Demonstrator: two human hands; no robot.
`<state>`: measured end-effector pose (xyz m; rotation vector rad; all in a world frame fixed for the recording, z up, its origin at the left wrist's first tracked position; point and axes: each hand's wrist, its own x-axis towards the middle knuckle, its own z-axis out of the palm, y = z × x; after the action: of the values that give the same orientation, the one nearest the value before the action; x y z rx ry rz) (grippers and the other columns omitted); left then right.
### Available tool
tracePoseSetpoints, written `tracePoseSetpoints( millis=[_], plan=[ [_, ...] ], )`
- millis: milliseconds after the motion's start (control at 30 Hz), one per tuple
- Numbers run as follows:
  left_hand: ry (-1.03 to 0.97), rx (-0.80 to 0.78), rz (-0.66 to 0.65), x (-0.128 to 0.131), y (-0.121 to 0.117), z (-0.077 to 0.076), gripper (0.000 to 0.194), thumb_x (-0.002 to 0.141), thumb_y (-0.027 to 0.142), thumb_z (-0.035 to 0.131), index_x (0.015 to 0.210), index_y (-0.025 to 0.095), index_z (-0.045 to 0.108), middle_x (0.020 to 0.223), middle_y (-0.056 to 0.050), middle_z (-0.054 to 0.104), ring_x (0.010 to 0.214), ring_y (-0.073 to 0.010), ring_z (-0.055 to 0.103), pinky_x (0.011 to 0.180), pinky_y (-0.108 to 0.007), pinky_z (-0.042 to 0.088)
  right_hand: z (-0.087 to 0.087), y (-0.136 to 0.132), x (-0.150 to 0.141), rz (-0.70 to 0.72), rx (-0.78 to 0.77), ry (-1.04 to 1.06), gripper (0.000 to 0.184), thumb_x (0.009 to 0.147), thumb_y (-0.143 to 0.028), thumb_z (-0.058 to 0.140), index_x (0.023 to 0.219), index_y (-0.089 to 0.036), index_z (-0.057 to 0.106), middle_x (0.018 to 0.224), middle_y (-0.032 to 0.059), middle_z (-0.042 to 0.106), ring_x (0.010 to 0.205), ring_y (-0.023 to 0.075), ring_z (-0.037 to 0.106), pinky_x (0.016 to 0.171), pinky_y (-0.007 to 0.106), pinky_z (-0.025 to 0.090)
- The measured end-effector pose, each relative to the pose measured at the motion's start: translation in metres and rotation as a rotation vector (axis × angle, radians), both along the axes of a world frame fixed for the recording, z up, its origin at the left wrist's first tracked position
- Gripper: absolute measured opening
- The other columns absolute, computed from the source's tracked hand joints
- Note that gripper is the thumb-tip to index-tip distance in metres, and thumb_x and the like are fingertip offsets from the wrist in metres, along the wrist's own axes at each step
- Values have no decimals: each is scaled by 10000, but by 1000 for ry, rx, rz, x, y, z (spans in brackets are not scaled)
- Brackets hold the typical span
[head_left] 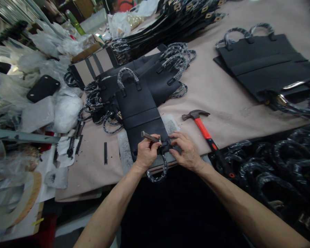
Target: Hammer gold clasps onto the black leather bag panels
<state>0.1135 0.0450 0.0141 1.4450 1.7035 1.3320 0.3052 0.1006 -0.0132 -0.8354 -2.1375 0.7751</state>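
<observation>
A long black leather bag panel (pixel 139 110) lies flat on the table in front of me, with a wrapped handle (pixel 128 73) at its far end and another wrapped handle (pixel 158 175) hanging over the near edge. My left hand (pixel 146 153) grips a short metal punch (pixel 150 137) held slantwise over the panel's near end. My right hand (pixel 184 150) presses its fingers on the black handle tab (pixel 166 147) beside the punch. A grey pad (pixel 171 125) sits under the panel.
A red-handled hammer (pixel 205 132) lies just right of my right hand. More black panels (pixel 157 72) are stacked behind, a finished black bag (pixel 266 65) at the right, wrapped handles (pixel 273 162) piled low right. Plastic bags (pixel 64 110) and small tools (pixel 72 146) clutter the left.
</observation>
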Motion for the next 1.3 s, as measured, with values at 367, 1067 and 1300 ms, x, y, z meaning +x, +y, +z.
tracePoseSetpoints(
  millis=[367,1067,1300],
  plan=[
    [162,86,-21,4,-2,-2,118,875,177,657,989,195,680,1054,-77,760,988,-217,729,924,-339,575,-5,-2,1,-42,38,120,210,780,-87,554,919,-222,636,1162,100,683,1221,290,567,1060,520,467],
    [233,127,-72,12,0,-4,160,875,123,616,1012,194,660,985,-56,742,918,-193,717,871,-294,557,23,24,91,-551,-27,-697,350,872,-377,605,1089,-103,611,1092,229,644,1042,365,608,883,464,471],
    [170,96,-108,13,3,-3,191,836,85,628,978,202,678,955,-43,739,877,-189,701,846,-296,546,41,30,80,-447,-899,-348,140,727,-168,622,798,-204,507,731,34,572,753,206,606,650,295,439]
  ],
)
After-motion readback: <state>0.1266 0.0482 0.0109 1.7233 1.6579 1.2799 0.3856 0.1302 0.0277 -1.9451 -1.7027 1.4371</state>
